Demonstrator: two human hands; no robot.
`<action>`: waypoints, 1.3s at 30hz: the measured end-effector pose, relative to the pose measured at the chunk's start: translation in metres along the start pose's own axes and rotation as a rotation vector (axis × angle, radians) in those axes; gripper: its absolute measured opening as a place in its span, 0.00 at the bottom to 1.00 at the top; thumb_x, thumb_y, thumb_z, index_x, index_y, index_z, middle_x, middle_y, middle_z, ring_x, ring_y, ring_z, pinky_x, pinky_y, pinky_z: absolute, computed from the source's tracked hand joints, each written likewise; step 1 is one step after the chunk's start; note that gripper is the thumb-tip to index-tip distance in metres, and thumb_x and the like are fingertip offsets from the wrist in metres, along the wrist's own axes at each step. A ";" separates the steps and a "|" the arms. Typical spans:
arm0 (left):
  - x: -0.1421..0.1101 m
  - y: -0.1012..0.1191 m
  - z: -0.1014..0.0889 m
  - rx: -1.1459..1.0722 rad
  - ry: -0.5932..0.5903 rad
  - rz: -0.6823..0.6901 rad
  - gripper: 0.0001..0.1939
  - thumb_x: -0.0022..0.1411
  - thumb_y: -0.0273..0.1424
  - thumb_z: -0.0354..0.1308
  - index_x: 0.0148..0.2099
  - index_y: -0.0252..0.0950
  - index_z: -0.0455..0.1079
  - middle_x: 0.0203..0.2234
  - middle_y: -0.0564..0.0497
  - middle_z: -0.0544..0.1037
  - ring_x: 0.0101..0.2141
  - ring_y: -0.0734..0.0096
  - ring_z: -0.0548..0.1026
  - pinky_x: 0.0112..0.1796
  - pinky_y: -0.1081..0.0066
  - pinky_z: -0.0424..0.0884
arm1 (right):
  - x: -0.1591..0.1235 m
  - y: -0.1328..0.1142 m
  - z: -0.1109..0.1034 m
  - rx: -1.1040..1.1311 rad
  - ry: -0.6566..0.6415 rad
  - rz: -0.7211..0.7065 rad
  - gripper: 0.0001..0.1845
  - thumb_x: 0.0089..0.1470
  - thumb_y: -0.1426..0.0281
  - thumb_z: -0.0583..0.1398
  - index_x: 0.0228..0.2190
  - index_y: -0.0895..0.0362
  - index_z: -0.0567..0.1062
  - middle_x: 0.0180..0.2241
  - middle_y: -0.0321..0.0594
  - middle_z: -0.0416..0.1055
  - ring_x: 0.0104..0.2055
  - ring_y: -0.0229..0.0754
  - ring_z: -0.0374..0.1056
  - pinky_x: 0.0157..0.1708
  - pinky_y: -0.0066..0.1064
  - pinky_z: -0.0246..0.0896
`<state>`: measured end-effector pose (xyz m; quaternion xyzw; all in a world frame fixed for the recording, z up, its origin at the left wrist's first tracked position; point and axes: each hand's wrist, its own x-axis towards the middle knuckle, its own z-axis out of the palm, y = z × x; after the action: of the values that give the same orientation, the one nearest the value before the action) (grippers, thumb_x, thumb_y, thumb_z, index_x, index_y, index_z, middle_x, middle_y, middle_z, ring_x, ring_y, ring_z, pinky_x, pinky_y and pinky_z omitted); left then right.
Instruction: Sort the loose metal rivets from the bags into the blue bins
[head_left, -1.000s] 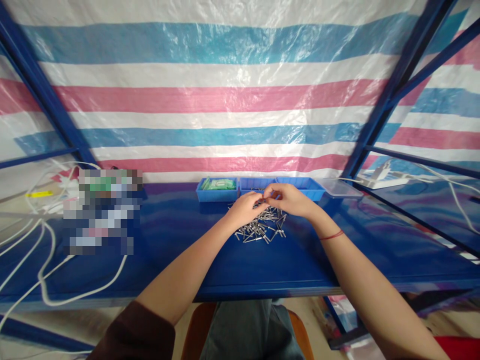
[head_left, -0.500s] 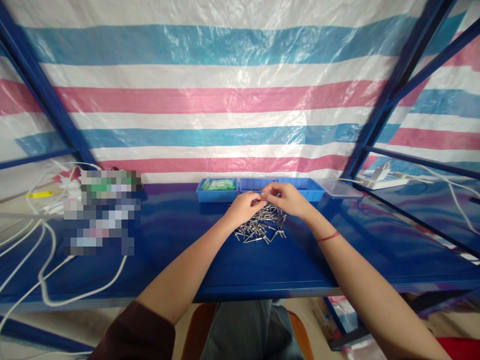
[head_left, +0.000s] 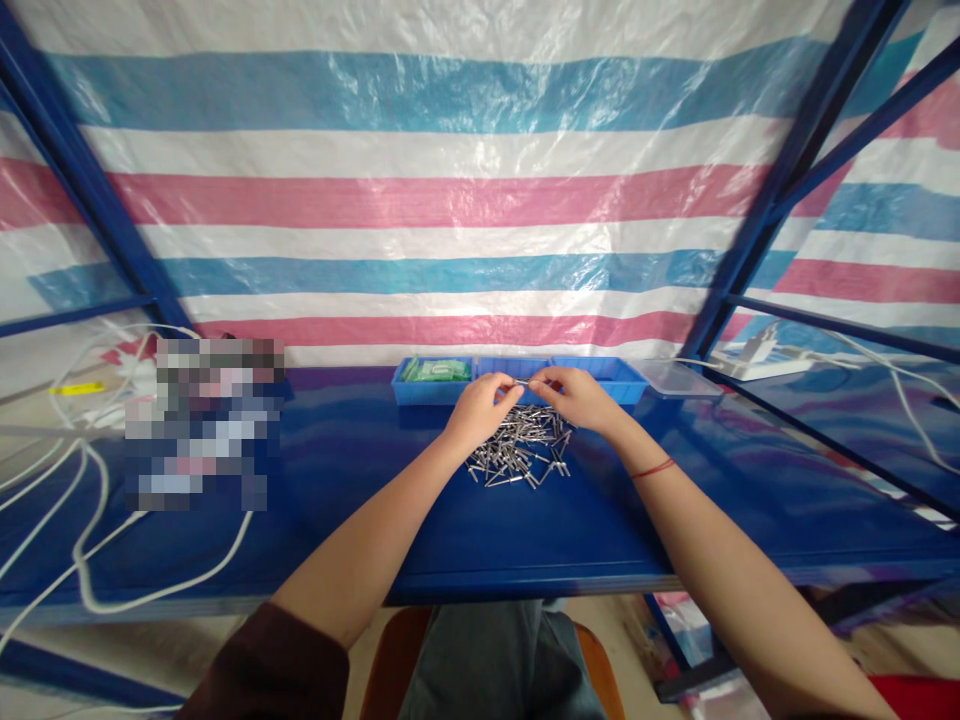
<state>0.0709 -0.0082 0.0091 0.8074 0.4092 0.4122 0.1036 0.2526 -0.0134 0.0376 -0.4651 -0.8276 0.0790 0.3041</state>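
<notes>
Between my two hands a thin silvery rivet [head_left: 521,382] is held level, one end in each hand's fingertips. My left hand [head_left: 484,408] pinches its left end, and my right hand [head_left: 574,397] pinches the right end. Below them a loose pile of metal pop rivets [head_left: 517,455] lies on the blue table [head_left: 352,500]. Just behind my hands stands a blue tray with compartments [head_left: 634,385]. Its left compartment holds green-and-white packets [head_left: 437,370]; my fingers partly hide the middle one.
A clear plastic lid [head_left: 679,379] lies right of the tray. Pixelated items [head_left: 202,430] and white cables [head_left: 86,540] crowd the table's left side. A white power strip [head_left: 765,355] is at the right. Blue metal posts [head_left: 795,170] and a striped sheet [head_left: 480,200] stand behind.
My hands have drawn slightly apart and shifted a little. The rivet between the fingertips now shows, while before the fingers were bunched together over it.
</notes>
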 end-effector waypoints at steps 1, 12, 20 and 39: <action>0.000 -0.001 0.001 0.013 -0.003 -0.013 0.11 0.62 0.35 0.52 0.41 0.35 0.70 0.33 0.49 0.77 0.35 0.69 0.75 0.39 0.69 0.70 | 0.002 0.003 0.002 -0.033 0.039 0.027 0.16 0.57 0.65 0.51 0.31 0.60 0.76 0.31 0.43 0.75 0.31 0.40 0.67 0.33 0.30 0.57; -0.004 -0.004 0.000 0.208 -0.084 -0.002 0.11 0.61 0.31 0.51 0.44 0.36 0.71 0.37 0.49 0.77 0.39 0.67 0.74 0.42 0.68 0.70 | 0.008 0.011 0.002 -0.277 0.124 0.163 0.14 0.54 0.68 0.52 0.33 0.61 0.75 0.33 0.47 0.74 0.34 0.42 0.67 0.34 0.30 0.56; -0.005 -0.002 -0.002 0.223 -0.102 -0.005 0.11 0.61 0.30 0.51 0.43 0.37 0.71 0.37 0.49 0.77 0.40 0.66 0.74 0.43 0.67 0.69 | -0.011 -0.005 -0.006 -0.035 -0.554 0.131 0.07 0.42 0.67 0.60 0.22 0.59 0.74 0.21 0.37 0.71 0.24 0.36 0.63 0.24 0.27 0.54; -0.004 -0.001 -0.001 0.147 -0.151 0.034 0.11 0.60 0.26 0.51 0.43 0.35 0.72 0.38 0.48 0.77 0.38 0.68 0.75 0.43 0.68 0.70 | -0.013 -0.008 -0.014 -0.076 -0.542 0.187 0.07 0.41 0.76 0.56 0.26 0.60 0.73 0.23 0.39 0.71 0.25 0.38 0.66 0.25 0.26 0.56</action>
<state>0.0685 -0.0112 0.0066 0.8485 0.4156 0.3207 0.0675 0.2603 -0.0304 0.0469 -0.5126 -0.8345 0.1970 0.0457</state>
